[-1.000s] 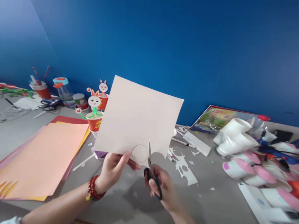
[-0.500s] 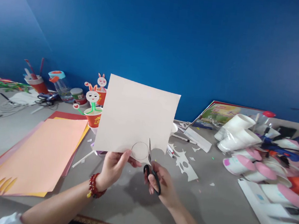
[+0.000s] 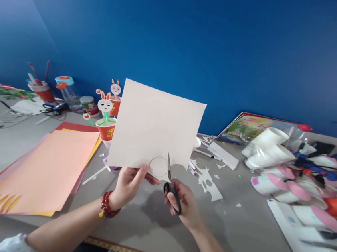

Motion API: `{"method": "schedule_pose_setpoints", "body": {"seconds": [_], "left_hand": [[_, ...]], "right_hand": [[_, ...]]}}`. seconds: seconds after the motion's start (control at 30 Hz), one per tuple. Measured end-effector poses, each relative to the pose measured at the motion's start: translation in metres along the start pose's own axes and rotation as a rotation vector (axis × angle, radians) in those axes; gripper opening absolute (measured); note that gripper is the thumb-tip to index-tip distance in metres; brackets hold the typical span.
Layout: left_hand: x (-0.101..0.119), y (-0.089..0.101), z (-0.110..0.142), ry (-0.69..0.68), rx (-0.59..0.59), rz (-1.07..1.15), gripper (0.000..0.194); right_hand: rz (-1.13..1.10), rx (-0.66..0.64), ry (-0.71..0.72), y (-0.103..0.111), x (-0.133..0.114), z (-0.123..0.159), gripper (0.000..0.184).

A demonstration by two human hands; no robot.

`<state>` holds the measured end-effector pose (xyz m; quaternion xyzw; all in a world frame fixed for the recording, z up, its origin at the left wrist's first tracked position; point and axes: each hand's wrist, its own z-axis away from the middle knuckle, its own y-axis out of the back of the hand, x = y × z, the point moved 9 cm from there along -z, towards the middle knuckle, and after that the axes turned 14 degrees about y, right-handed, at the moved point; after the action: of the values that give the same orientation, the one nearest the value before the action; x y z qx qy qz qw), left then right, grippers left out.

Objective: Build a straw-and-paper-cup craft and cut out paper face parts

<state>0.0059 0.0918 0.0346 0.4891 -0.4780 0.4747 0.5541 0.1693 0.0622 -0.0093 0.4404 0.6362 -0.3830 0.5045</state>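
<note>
The sheet of white paper [image 3: 156, 124] is held up above the table [image 3: 229, 232], tilted so its broad face shows. A pencil-thin circle [image 3: 158, 167] is drawn near the sheet's lower edge. The left hand [image 3: 129, 184] pinches that edge between thumb and fingers, just left of the circle; a red bead bracelet [image 3: 107, 206] is on its wrist. The right hand [image 3: 184, 204], below the sheet's lower right part, is curled around the black handles of the scissors [image 3: 169, 172]. One blade shows against the sheet, pointing up just beside the circle's right side; I cannot tell how far apart the blades stand. To the right of this blade, the sheet's lower edge has a curved notch.

Left of the sheet lies a stack of coloured paper [image 3: 43, 169], peach on top. Just beyond the sheet's left edge stand two red cups [image 3: 106, 131] with paper rabbits [image 3: 105, 105]. Right of the sheet are paper scraps [image 3: 215, 192] with curved cut-outs, and farther right white cups [image 3: 267, 146] in clear plastic.
</note>
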Motion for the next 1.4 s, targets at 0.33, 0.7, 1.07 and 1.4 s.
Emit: {"method": "schedule_pose_setpoints", "body": {"seconds": [0.33, 0.7, 1.07, 1.4], "left_hand": [[-0.005, 0.0, -0.001, 0.016, -0.019, 0.053, 0.052], [0.011, -0.002, 0.001, 0.001, -0.07, 0.141, 0.052], [0.007, 0.002, -0.003, 0.001, -0.095, 0.121, 0.051], [0.008, 0.003, -0.005, -0.005, -0.137, 0.138, 0.049]], "right_hand": [[-0.005, 0.009, 0.009, 0.002, 0.006, 0.002, 0.052], [0.089, 0.007, 0.047, 0.005, -0.001, 0.0, 0.051], [0.219, -0.031, 0.04, 0.009, -0.008, -0.005, 0.058], [0.247, -0.051, 0.062, 0.011, -0.012, -0.007, 0.058]]}}
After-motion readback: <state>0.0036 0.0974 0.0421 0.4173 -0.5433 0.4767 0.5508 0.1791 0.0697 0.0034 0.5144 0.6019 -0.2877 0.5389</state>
